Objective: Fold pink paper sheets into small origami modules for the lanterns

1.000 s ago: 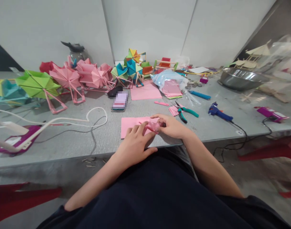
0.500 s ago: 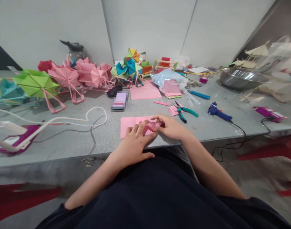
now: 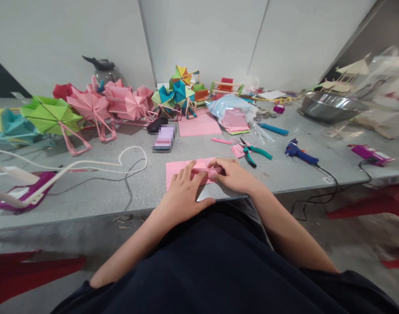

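Note:
A sheet of pink paper (image 3: 173,170) lies near the table's front edge, partly covered by both hands. My left hand (image 3: 178,194) rests over it with the fingers spread and the thumb stretched out to the side. Its fingertips touch the left end of a small folded piece of pink paper (image 3: 203,170) lying on the sheet. Around the right end of that folded piece, the fingers of my right hand (image 3: 233,175) are bent and closed. The fingertips partly hide the folds.
Green-handled pliers (image 3: 256,151), small pink papers (image 3: 237,151) and a pink stick (image 3: 221,141) lie just beyond my right hand. A blue glue gun (image 3: 300,152) is further right, near a metal bowl (image 3: 330,111). A phone (image 3: 164,138), white cable (image 3: 88,164) and paper wheel models (image 3: 90,104) are leftward.
My left hand's fingers have shifted over the folded pink paper, which now lies lower and straighter between the hands. My right hand has moved slightly and keeps its hold.

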The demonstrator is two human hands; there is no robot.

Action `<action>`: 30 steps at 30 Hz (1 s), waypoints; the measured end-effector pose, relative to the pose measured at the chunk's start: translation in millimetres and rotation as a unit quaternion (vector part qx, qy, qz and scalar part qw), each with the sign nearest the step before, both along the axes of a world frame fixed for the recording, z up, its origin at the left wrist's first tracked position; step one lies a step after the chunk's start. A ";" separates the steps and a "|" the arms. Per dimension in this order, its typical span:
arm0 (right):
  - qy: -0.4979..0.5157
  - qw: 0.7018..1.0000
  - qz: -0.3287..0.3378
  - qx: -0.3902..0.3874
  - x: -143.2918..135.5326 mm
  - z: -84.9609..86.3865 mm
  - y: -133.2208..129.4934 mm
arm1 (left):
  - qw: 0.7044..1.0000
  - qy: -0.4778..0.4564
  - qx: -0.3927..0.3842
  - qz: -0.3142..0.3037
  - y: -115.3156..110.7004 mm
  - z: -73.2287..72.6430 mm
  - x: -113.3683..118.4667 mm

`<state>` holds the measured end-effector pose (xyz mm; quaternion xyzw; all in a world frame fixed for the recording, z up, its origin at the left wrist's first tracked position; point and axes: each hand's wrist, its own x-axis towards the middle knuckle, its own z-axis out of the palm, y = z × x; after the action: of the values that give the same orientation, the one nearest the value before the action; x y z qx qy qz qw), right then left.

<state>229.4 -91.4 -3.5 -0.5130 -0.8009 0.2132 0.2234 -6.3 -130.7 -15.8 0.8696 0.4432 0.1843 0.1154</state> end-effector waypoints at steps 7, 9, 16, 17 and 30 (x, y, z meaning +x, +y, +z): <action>-0.029 0.999 0.005 0.015 5.5 -3.9 -2.0 | 1.000 0.030 0.003 0.007 -0.7 4.0 3.9; -0.028 1.000 -0.006 0.011 7.0 -4.8 -2.3 | 0.999 0.031 0.004 0.005 -0.6 4.2 4.1; -0.012 0.998 0.018 0.058 7.5 -9.0 -3.4 | 0.999 0.040 0.005 0.009 -0.7 5.0 4.7; -0.014 0.998 0.026 0.060 7.5 -9.7 -3.1 | 0.999 0.042 0.005 0.007 -0.9 5.1 4.7; -0.072 0.995 0.040 0.052 9.9 -14.5 -1.8 | 0.989 0.131 0.075 0.001 -11.0 11.9 9.7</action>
<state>239.3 -93.2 -18.0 -0.4826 -0.8445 0.1428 0.1833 3.4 -141.7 -3.9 0.8920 0.4405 0.1012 -0.0094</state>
